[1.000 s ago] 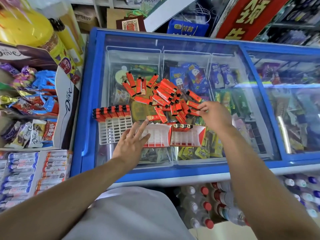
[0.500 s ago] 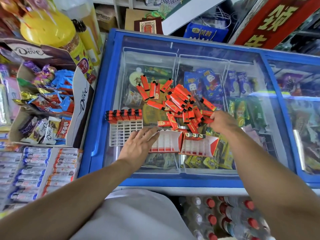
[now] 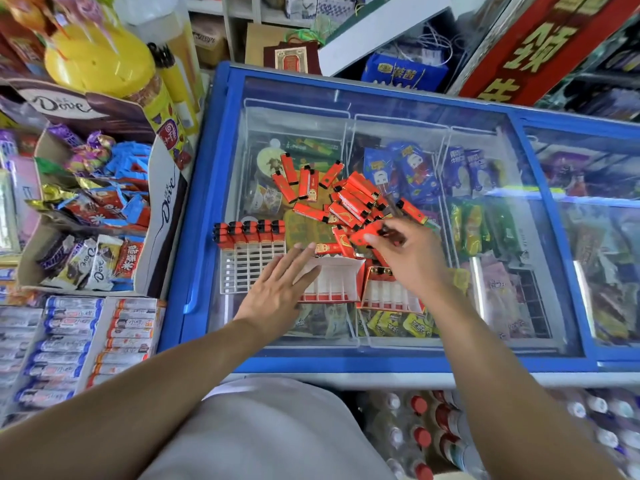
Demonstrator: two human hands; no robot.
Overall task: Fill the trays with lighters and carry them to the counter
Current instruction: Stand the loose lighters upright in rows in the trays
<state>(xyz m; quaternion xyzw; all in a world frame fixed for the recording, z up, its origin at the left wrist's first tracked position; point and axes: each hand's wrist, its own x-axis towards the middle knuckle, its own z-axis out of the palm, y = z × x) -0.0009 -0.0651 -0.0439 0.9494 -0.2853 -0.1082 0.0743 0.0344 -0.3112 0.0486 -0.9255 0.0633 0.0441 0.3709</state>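
Loose red lighters [image 3: 349,199] lie in a heap on the glass lid of a blue freezer [image 3: 221,168]. A white grid tray [image 3: 249,271] at the left holds one row of upright red lighters [image 3: 250,233] along its far edge. Two red-and-white card trays [image 3: 334,285] sit side by side in front of the heap; the right one [image 3: 391,294] has a few lighters at its far end. My left hand [image 3: 280,289] rests flat, fingers apart, on the left card tray. My right hand [image 3: 412,258] pinches a red lighter [image 3: 365,233] above the trays.
A Dove chocolate display box [image 3: 104,202] and a yellow jar [image 3: 100,60] stand left of the freezer. Boxed rolls of sweets [image 3: 79,348] lie at the lower left. Bottles with red caps [image 3: 422,431] stand below the freezer front. A red sign [image 3: 540,46] leans at the back right.
My right hand has lifted a red lighter out of the heap and drawn it back toward the card trays. My left hand stays on the left card tray.
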